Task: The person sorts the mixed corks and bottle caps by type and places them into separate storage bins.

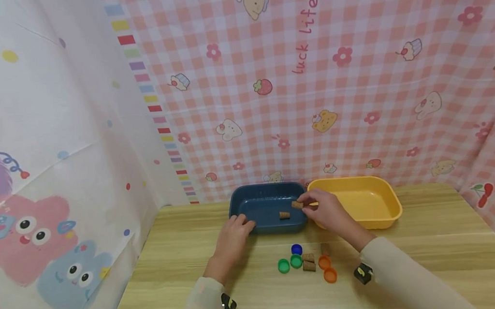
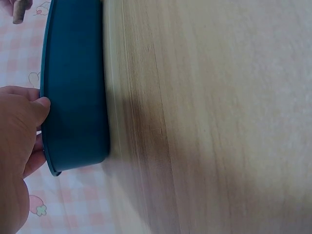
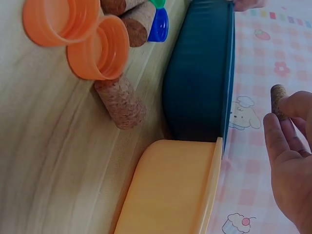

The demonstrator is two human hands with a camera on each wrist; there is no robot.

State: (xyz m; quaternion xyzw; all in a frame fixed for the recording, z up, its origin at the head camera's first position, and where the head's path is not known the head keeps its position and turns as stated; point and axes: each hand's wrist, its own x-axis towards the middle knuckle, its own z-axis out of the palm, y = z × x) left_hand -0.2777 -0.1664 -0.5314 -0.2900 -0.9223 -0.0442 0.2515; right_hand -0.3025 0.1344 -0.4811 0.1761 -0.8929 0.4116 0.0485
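My left hand [image 1: 232, 239] holds the front left rim of a dark blue basin [image 1: 260, 230]; in the left wrist view its thumb [image 2: 44, 103] lies on the outer wall and the other fingers go behind the rim. Over the basin's right end, my right hand [image 1: 327, 210] pinches a cork [image 1: 297, 204] between thumb and fingertips. The right wrist view shows this cork [image 3: 278, 101] up close, above the rim. Another cork [image 1: 284, 215] lies on the basin floor.
A yellow basin [image 1: 390, 222] stands against the blue one's right side. In front on the wooden table lie several corks [image 1: 309, 266], two green caps [image 1: 284, 266], a blue cap [image 1: 296, 249] and two orange caps [image 1: 330, 275]. A checked cloth [image 1: 296, 102] hangs behind.
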